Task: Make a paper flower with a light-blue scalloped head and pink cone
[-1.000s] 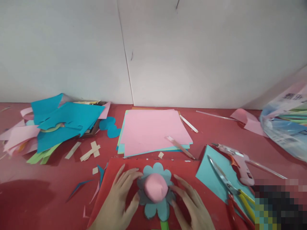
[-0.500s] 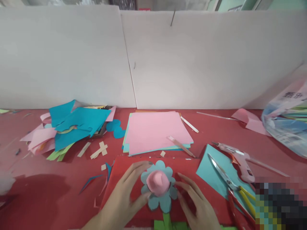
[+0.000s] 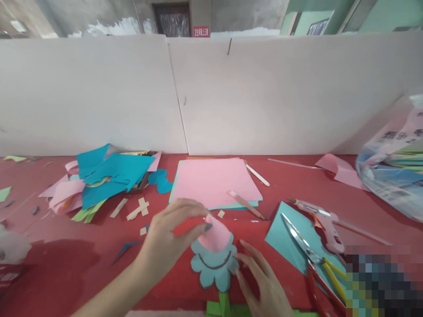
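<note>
A blue paper flower point(image 3: 213, 266) with a green stem point(image 3: 224, 304) lies on a red sheet point(image 3: 261, 237) at the near edge. My left hand point(image 3: 168, 240) pinches the pink paper piece point(image 3: 214, 233) and tilts it up off the flower's centre, baring a dark curved line on the blue paper. My right hand point(image 3: 262, 279) rests with fingers spread on the red sheet, fingertips touching the flower's right edge.
A stack of pink and coloured sheets point(image 3: 214, 182) lies behind the flower. Blue, pink and green scraps point(image 3: 102, 180) pile up at the left. Scissors point(image 3: 310, 259) and a glue gun point(image 3: 324, 222) lie on a light blue sheet point(image 3: 280, 233) at right. A plastic bag point(image 3: 393, 171) sits far right.
My left hand has taken hold of the pink piece and lifted its left side up off the blue flower. The view has tilted upward.
</note>
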A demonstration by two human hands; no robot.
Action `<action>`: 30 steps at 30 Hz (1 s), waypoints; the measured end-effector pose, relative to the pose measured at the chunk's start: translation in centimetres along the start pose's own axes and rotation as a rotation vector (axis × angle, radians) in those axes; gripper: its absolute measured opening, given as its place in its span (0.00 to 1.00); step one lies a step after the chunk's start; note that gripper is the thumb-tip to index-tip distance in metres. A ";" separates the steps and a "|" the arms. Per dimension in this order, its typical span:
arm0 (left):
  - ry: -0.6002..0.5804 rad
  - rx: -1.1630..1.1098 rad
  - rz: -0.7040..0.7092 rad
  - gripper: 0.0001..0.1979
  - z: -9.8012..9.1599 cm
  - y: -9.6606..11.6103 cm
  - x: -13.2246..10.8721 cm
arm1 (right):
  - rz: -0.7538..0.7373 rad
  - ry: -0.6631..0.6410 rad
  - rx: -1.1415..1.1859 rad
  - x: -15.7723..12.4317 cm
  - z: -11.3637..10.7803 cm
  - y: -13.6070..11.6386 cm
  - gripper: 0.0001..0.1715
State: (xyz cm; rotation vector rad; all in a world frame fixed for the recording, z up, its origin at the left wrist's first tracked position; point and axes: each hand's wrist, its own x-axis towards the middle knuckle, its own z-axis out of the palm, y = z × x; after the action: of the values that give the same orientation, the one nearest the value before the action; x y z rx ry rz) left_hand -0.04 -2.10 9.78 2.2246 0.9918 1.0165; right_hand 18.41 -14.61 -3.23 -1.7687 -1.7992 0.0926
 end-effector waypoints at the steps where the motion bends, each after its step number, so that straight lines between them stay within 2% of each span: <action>1: 0.054 0.023 0.014 0.04 -0.4 0.0 0.7 | -0.002 -0.001 -0.001 -0.1 0.0 0.0 0.15; 5: 0.209 0.118 0.051 0.06 -1.0 -0.9 4.2 | -0.024 -0.004 -0.008 -0.3 0.2 0.1 0.15; 7: 0.288 0.151 0.072 0.07 -0.5 -2.1 5.9 | -0.041 0.001 -0.003 -0.3 0.2 0.1 0.16; 9: 0.300 0.149 0.078 0.08 0.5 -3.8 7.3 | -0.047 0.004 0.003 -0.2 0.2 0.1 0.16; 11: 0.253 0.103 0.068 0.09 1.6 -5.7 8.2 | -0.039 0.002 0.003 -0.2 0.1 0.0 0.16; 13: 0.159 0.063 0.060 0.13 2.6 -7.5 8.6 | -0.035 0.003 -0.001 -0.2 0.1 -0.1 0.15; 18: 0.116 0.031 -0.054 0.24 4.3 -10.9 8.1 | -0.043 -0.009 0.000 -0.1 0.0 -0.2 0.16; 26: -0.041 0.120 -0.156 0.24 5.3 -12.3 7.7 | -0.026 -0.045 -0.005 -0.1 -0.3 -0.4 0.16; 30: -0.070 0.149 -0.200 0.24 5.9 -12.8 7.8 | -0.016 -0.050 -0.006 -0.1 -0.3 -0.3 0.16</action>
State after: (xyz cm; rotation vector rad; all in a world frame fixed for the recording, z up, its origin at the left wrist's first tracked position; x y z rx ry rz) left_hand 2.90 10.98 0.93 2.2073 1.2655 0.7938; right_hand 18.26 -14.80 -2.85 -1.7708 -1.8505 0.1259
